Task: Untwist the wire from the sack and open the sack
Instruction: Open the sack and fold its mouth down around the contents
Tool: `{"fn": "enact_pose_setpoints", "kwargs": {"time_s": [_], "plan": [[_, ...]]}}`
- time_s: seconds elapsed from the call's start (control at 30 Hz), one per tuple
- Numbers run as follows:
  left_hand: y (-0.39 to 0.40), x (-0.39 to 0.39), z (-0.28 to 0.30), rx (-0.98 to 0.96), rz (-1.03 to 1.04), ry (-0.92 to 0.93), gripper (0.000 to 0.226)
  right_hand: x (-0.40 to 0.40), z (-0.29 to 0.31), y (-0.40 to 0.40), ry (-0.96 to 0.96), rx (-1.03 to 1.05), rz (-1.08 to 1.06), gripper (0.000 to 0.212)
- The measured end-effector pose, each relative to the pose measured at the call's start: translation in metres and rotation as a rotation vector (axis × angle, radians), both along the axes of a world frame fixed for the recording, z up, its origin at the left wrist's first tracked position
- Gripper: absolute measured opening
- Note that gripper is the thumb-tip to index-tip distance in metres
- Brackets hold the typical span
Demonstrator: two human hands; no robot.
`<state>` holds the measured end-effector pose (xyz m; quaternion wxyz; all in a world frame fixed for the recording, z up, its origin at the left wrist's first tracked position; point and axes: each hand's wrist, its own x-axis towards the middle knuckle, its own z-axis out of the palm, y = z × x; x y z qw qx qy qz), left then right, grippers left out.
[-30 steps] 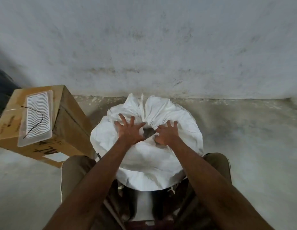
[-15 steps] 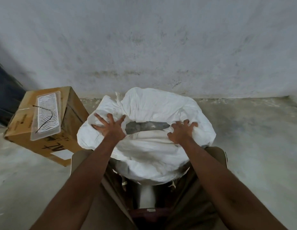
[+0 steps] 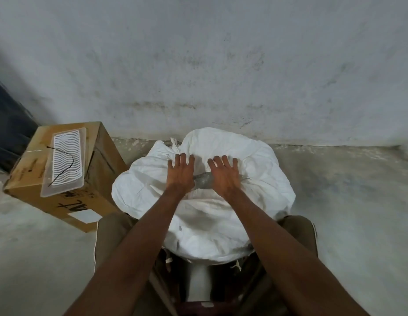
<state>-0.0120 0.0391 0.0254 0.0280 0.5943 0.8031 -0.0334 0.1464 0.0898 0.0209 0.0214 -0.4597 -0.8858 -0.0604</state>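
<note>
A white woven sack [image 3: 257, 160] stands on the floor between my knees, its mouth loose and crumpled. Grey contents [image 3: 202, 181] show through a narrow gap in the top. My left hand [image 3: 180, 173] and my right hand [image 3: 224, 175] lie flat on the cloth on either side of that gap, fingers spread and pointing toward the far rim, gripping nothing that I can see. The thin black wire [image 3: 67, 166] lies bent and free of the sack on a clear plastic tray [image 3: 61, 190] at the left.
The tray rests on a brown cardboard box [image 3: 100, 165] left of the sack. A stained grey wall [image 3: 198, 65] rises close behind. A dark object [image 3: 7, 133] leans at the far left. Bare concrete floor [image 3: 346, 190] lies to the right.
My hands spread the sack's mouth wide half a second ago; since then they have come back together and moved toward the far rim, and the visible gap has narrowed.
</note>
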Motion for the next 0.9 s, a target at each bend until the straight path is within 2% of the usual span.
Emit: {"fn": "enact_pose_setpoints", "kwargs": {"time_s": [0.07,0.1,0.17,0.27,0.4,0.5,0.67,0.77,0.9], "plan": [[0.007,-0.013,-0.014,-0.086,0.004,0.048,0.101,-0.003,-0.006,0.015,-0.057,-0.040,-0.039,0.075],[0.007,-0.025,-0.023,-0.114,0.011,0.076,0.102,0.001,-0.009,0.022,-0.100,-0.059,-0.066,0.077],[-0.002,-0.056,-0.043,-0.112,0.046,0.071,0.098,0.020,-0.018,0.037,-0.190,-0.048,-0.109,0.063],[-0.020,-0.094,-0.056,-0.103,0.141,0.025,0.100,0.058,-0.029,0.060,-0.209,-0.059,-0.233,0.047],[-0.042,-0.132,-0.055,-0.080,0.272,0.054,0.105,0.088,-0.038,0.071,-0.148,-0.077,-0.288,0.051],[-0.058,-0.146,-0.052,-0.093,0.314,0.076,0.106,0.082,-0.036,0.068,-0.145,-0.096,-0.299,0.052],[-0.051,-0.124,-0.057,0.041,0.131,0.109,0.102,0.047,-0.025,0.053,-0.126,-0.078,-0.303,0.063],[-0.038,-0.103,-0.047,0.113,-0.033,0.072,0.105,0.027,-0.016,0.046,-0.060,-0.067,-0.195,0.056],[-0.019,-0.081,-0.034,0.230,-0.021,-0.095,0.088,-0.001,-0.007,0.041,0.054,-0.057,-0.090,0.049]]}}
